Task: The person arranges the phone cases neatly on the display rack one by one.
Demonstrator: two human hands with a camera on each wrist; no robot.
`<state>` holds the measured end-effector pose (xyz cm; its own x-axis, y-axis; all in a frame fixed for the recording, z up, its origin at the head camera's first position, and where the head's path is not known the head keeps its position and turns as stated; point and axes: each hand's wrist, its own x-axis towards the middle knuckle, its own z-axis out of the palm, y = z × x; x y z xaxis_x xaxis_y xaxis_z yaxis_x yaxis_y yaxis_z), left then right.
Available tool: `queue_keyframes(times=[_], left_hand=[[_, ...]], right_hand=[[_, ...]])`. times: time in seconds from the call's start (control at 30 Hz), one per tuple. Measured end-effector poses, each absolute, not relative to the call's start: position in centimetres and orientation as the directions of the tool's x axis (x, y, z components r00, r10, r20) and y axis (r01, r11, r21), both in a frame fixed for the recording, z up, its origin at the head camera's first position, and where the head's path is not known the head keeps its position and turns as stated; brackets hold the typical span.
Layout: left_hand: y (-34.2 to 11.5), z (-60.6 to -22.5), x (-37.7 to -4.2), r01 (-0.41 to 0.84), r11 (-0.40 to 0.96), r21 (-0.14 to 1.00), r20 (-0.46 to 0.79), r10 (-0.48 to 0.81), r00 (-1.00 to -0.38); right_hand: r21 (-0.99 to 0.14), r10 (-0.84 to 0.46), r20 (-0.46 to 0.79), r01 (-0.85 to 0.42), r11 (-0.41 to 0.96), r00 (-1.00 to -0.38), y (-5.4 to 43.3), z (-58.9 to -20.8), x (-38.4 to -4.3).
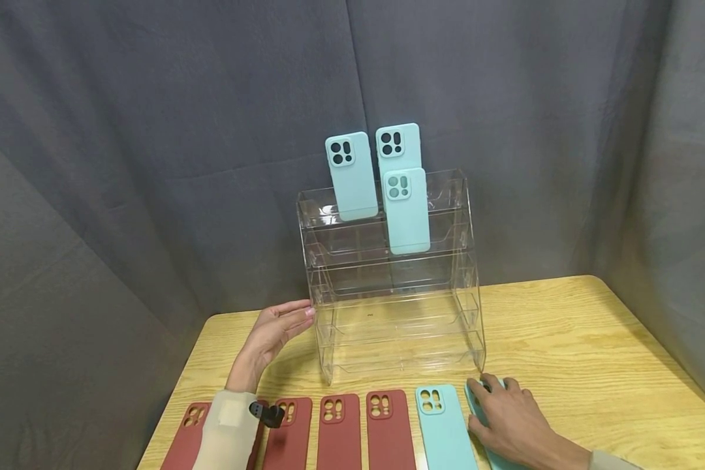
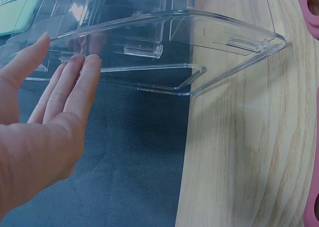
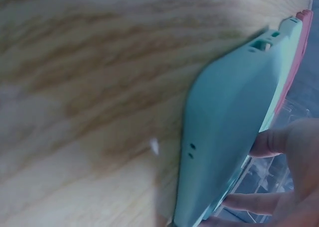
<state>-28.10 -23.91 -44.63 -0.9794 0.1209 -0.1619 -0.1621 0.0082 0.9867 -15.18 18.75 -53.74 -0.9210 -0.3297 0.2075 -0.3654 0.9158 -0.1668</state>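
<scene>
My left hand [image 1: 276, 333] is at the left side of a clear acrylic tiered rack [image 1: 396, 313], its fingers straight and their tips at the side panel. In the left wrist view the fingers [image 2: 82, 82] lie along that clear panel. My right hand [image 1: 514, 414] is over the rightmost turquoise phone case [image 3: 224, 122] on the table, gripping it with the thumb at its left edge and the fingers near the camera cutouts, which they partly cover. Another turquoise phone case [image 1: 446, 424] lies just left of it.
Three turquoise phone cases stand in the rack's upper tiers, one [image 1: 352, 176] at the left. Several dark red phone cases [image 1: 390, 431] lie in a row along the near side of the wooden table [image 1: 564, 339]. Grey curtains [image 1: 211, 163] hang behind and at the sides.
</scene>
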Motion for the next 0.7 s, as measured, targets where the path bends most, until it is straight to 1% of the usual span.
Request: queue_keyframes(times=[0.47, 0.7], left_hand=[[-23.8, -44.7, -28.1, -0.161, 0.024, 0.987, -0.162, 0.106, -0.981], [-23.9, -44.7, -28.1, -0.161, 0.03, 0.987, -0.163, 0.109, -0.981]], right_hand=[[-0.229, -0.316, 0.246, -0.371, 0.9, -0.916, 18.1, -51.3, -14.8], [-0.239, -0.298, 0.312, -0.378, 0.895, -0.902, 16.8, -49.7, -14.5]])
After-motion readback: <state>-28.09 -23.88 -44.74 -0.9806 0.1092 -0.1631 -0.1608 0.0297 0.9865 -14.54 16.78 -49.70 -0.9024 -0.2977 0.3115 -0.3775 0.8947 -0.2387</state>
